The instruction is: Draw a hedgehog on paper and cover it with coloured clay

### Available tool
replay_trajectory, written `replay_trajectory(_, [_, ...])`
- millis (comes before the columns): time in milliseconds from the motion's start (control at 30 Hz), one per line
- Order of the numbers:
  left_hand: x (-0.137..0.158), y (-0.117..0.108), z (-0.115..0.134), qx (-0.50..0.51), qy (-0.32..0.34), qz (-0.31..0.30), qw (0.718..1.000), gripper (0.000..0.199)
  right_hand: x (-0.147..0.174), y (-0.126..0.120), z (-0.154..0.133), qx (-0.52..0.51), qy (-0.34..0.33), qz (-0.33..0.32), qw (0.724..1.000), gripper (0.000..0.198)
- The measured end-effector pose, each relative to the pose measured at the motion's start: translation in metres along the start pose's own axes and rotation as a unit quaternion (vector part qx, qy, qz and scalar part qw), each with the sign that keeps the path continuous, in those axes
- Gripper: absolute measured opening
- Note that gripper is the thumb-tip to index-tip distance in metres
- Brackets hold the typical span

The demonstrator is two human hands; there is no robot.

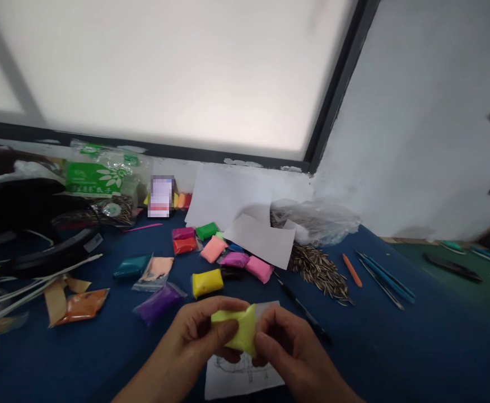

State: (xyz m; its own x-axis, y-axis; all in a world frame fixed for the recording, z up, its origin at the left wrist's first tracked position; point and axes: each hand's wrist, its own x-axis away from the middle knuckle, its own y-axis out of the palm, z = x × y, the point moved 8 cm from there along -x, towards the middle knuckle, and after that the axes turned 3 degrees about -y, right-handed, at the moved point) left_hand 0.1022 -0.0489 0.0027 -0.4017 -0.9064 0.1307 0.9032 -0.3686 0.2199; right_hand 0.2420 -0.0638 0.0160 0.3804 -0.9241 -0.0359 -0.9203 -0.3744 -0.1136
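Observation:
A small packet of pale yellow modelling clay (245,331) is held up between both hands, over the near middle of the table. My left hand (200,330) is closed around its left side, thumb pressed on the front. My right hand (284,341) pinches the packet's right edge, where clear wrapping seems to stick out. Below lies a white sheet with a pencil drawing (245,383), partly hidden by the hands. Just beyond my left hand rest a yellow clay packet (208,283) and a purple one (159,303). A black pen (301,305) lies past my right hand.
More clay packets in several colours, such as a pink one (259,268), lie mid-table. Sunflower seeds (320,271) are heaped right of white paper (265,240). Blue tweezers (387,277) and an orange tool (352,270) lie farther right. White cables (30,282) run at left.

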Motion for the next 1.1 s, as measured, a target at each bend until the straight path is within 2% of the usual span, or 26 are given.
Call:
replay_trajectory(167, [0.002, -0.003, 0.001, -0.008, 0.006, 0.009, 1.0, 0.041, -0.002, 0.002, 0.011, -0.102, 0.045, -0.013, 0.994, 0.04])
replay_trajectory(433, [0.002, -0.002, -0.018, -0.023, -0.024, 0.007, 0.999, 0.046, 0.002, -0.001, 0.01, -0.072, 0.055, -0.007, 0.996, 0.04])
replay_trajectory(600, [0.003, -0.003, -0.015, -0.036, -0.015, 0.03, 0.999, 0.044, 0.003, 0.008, 0.009, -0.119, 0.054, -0.039, 0.991, 0.046])
replay_trajectory(767, [0.003, -0.003, -0.015, -0.05, -0.01, 0.012, 0.999, 0.041, 0.002, 0.008, 0.015, -0.134, 0.048, -0.044, 0.989, 0.041])
replay_trajectory(1100, [0.004, 0.0, -0.011, -0.054, 0.003, 0.008, 0.999, 0.039, 0.0, 0.004, 0.021, -0.135, 0.075, -0.019, 0.988, 0.03])
